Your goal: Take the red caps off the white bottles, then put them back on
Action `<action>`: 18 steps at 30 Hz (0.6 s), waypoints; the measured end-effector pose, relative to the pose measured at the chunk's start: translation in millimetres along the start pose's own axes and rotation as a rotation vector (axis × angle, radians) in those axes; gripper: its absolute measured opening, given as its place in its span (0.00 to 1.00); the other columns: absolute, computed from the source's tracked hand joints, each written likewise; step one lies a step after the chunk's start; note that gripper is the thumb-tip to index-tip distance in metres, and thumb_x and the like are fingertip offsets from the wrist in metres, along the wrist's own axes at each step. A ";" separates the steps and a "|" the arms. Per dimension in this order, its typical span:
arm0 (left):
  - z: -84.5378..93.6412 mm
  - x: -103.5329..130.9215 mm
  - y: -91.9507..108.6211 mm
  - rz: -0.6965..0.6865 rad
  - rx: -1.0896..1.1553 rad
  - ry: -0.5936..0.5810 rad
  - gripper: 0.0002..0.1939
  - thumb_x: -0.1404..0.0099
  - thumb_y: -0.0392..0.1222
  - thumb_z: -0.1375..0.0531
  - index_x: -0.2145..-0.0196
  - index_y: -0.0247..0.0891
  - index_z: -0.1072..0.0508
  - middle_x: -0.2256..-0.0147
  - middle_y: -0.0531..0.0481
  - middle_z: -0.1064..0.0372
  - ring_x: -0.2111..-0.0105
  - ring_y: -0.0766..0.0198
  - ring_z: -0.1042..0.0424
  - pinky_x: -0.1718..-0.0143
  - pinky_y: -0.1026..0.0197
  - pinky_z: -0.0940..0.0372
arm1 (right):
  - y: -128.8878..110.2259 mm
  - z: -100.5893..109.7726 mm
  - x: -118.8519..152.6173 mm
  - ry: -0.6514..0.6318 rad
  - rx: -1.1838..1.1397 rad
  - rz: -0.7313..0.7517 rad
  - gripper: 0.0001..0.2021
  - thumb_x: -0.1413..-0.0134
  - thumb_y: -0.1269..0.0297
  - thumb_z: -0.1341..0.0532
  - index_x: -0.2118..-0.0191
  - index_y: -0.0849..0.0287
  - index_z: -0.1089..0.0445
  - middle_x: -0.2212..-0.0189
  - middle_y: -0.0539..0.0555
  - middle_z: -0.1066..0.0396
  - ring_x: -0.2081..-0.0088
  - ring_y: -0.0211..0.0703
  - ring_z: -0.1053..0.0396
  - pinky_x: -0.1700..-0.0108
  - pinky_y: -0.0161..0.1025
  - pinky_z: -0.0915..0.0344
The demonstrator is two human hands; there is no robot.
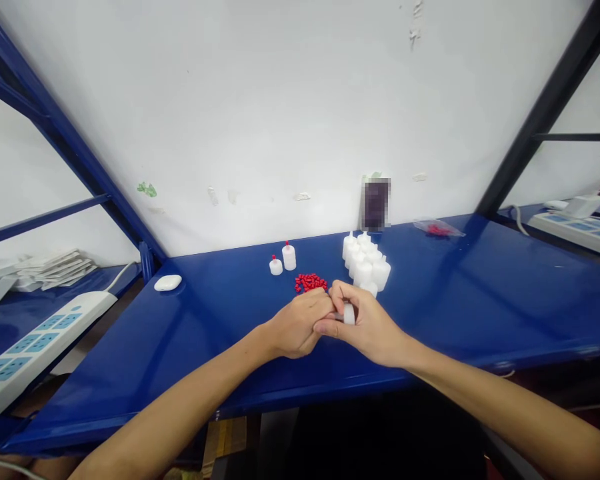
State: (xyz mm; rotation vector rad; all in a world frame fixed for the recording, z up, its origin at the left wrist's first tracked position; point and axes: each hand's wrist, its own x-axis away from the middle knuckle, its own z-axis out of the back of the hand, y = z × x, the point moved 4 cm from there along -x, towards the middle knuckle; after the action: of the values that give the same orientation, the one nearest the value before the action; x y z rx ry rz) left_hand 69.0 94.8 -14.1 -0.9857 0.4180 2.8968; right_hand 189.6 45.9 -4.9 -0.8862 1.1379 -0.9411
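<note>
The right hand has its grip clamped on a small white bottle, held between thumb and fingers above the near edge of the blue worktop. The left hand presses against it from 9 o'clock, fingers curled; whether its grip is clamped on part of the bottle is hidden, so I cannot tell.

Seen from the hands, a pile of red caps lies close by at 11 o'clock. Beyond it, also towards 11, two white containers stand upright, each topped with red. At 1 o'clock a tight cluster of white bottles stands with bare spouts up. A clear bag with red pieces inside lies farther off at 2 o'clock.
</note>
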 end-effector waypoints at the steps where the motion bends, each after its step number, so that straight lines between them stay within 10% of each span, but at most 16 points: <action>1: 0.7 0.4 1.5 0.043 0.028 0.008 0.22 0.23 0.51 0.65 0.65 0.39 0.39 0.68 0.45 0.34 0.67 0.60 0.37 0.62 0.56 0.35 | -1.4 2.3 1.3 0.035 0.051 0.031 0.24 0.50 0.56 0.30 0.74 0.55 0.49 0.78 0.43 0.48 0.76 0.33 0.52 0.76 0.33 0.50; 6: 16.3 4.7 -12.1 0.303 -0.001 -0.021 0.19 0.22 0.45 0.61 0.69 0.39 0.40 0.71 0.49 0.38 0.71 0.63 0.40 0.66 0.59 0.39 | -18.3 49.1 18.8 0.410 0.420 0.276 0.22 0.42 0.60 0.35 0.77 0.55 0.50 0.80 0.45 0.48 0.76 0.36 0.49 0.72 0.37 0.47; 10: 23.3 11.0 -41.2 0.308 -0.255 -0.155 0.16 0.23 0.44 0.54 0.61 0.37 0.30 0.64 0.46 0.32 0.64 0.60 0.35 0.59 0.57 0.37 | -24.1 86.0 36.9 0.383 0.579 0.391 0.06 0.36 0.63 0.43 0.64 0.55 0.31 0.67 0.54 0.30 0.66 0.45 0.32 0.63 0.43 0.36; 18: 24.4 27.4 -71.5 0.350 -0.415 -0.118 0.15 0.27 0.44 0.47 0.50 0.37 0.26 0.58 0.44 0.33 0.59 0.59 0.31 0.55 0.56 0.33 | 5.0 98.2 42.5 0.376 0.999 0.384 0.10 0.37 0.69 0.41 0.53 0.59 0.25 0.57 0.58 0.26 0.57 0.48 0.26 0.56 0.44 0.29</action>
State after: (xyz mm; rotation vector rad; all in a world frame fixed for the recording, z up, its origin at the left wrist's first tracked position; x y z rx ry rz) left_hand 42.5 169.2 -29.2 -0.8432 -0.0302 3.4298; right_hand 292.8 17.1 -4.5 0.3187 0.9139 -1.1890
